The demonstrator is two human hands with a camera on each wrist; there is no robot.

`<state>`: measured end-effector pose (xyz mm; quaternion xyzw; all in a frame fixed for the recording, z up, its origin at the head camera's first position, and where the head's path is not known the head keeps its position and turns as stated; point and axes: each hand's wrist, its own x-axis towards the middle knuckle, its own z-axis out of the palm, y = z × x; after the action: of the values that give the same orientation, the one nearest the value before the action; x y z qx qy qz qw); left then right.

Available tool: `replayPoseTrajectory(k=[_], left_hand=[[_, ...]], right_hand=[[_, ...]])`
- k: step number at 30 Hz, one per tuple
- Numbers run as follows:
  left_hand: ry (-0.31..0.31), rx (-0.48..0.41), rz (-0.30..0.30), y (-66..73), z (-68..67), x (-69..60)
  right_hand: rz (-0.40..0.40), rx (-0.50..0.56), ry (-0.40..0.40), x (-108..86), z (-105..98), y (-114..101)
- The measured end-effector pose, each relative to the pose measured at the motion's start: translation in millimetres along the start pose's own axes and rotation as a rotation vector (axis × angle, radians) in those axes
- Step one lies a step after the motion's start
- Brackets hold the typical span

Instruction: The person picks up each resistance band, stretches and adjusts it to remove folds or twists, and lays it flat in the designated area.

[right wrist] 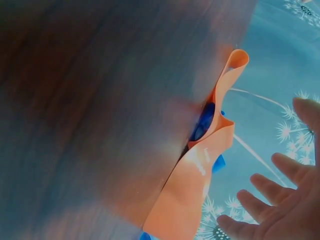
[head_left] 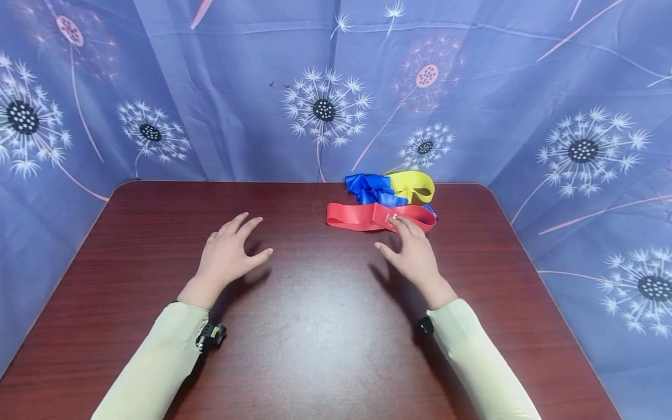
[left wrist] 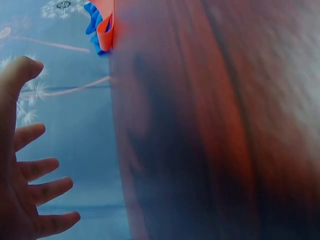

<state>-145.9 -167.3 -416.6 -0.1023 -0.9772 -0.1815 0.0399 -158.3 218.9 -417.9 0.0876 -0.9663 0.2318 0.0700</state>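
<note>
Red flat band [head_left: 353, 217] lies near the far edge of the dark table [head_left: 310, 291], in front of the blue band [head_left: 371, 188] and the yellow band [head_left: 415, 179]. The step in hand seems to be a reach toward this pile. To do it well, I think the right hand [head_left: 415, 256] should lower its fingertips behind one raised layer of the red band and pinch only this layer with the thumb, because the blue cloth just behind could be caught too. A slow lift is better, since such soft material probably folds easily.

About the grip: the fingers of both hands are spread apart and hold nothing. In the head view the right fingertips overlap the red band's right part, but the right wrist view shows a gap between them. The left hand [head_left: 226, 251] hangs above the table, well to the left of all three bands.
</note>
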Motion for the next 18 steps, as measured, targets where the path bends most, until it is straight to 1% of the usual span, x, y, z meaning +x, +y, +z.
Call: replayPoseTrajectory(k=[4, 8, 13, 18], left_hand=[[-0.035, -0.009, 0.019, 8.0, 1.1, 6.4], [-0.062, -0.008, 0.035, 13.9, 1.8, 12.6], [-0.078, -0.024, 0.048, 18.1, 2.7, 17.8], [-0.093, -0.028, 0.067, 22.6, 5.1, 23.1]], right_hand=[[0.009, 0.022, -0.006, 2.3, -2, 0], [0.034, 0.044, -0.044, 5.7, -5, 1], [0.065, 0.082, -0.07, 9.9, -10, 2], [0.094, 0.132, -0.073, 12.8, -11, 4]])
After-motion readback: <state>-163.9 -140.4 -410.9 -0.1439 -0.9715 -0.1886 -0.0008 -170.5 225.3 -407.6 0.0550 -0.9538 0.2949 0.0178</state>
